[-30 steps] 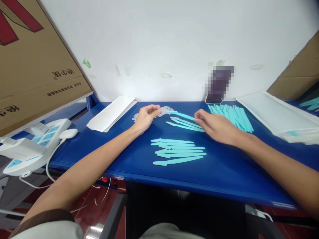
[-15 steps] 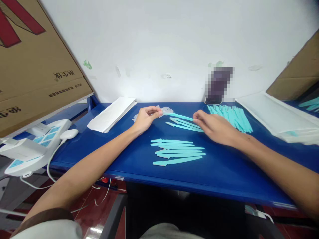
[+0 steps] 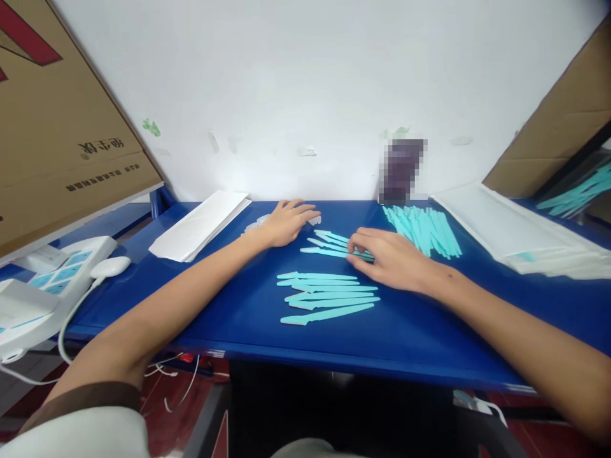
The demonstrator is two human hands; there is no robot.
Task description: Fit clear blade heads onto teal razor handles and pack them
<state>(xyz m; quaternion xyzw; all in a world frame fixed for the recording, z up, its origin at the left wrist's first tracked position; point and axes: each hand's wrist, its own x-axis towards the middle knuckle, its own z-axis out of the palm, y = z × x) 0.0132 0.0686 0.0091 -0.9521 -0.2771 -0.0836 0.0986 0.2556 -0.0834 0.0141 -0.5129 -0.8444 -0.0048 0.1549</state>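
My left hand [image 3: 289,222], fingers spread, is over a small pile of clear plastic caps [image 3: 314,217], partly covering it. My right hand [image 3: 382,253] is low over a group of turquoise eyebrow razors [image 3: 319,250] lying side by side. Its fingers are curled, and turquoise handles show in the gap between thumb and fingers. The hand hides the handle ends. Nearer the front edge lies a separate row of turquoise razors [image 3: 329,313], blade ends to the left. A dense heap of the same razors [image 3: 422,230] sits behind my right hand.
White paper sleeves [image 3: 198,226] lie at the left of the blue table [image 3: 229,318], translucent bags [image 3: 506,229] at the right. A phone [image 3: 403,168] leans on the wall. A white power strip [image 3: 86,267] with a charger and a large cardboard box [image 3: 57,140] stand left.
My hands have parted. The razor held between them now lies with the group under my right hand. My left hand has spread over the caps. The view has shifted slightly.
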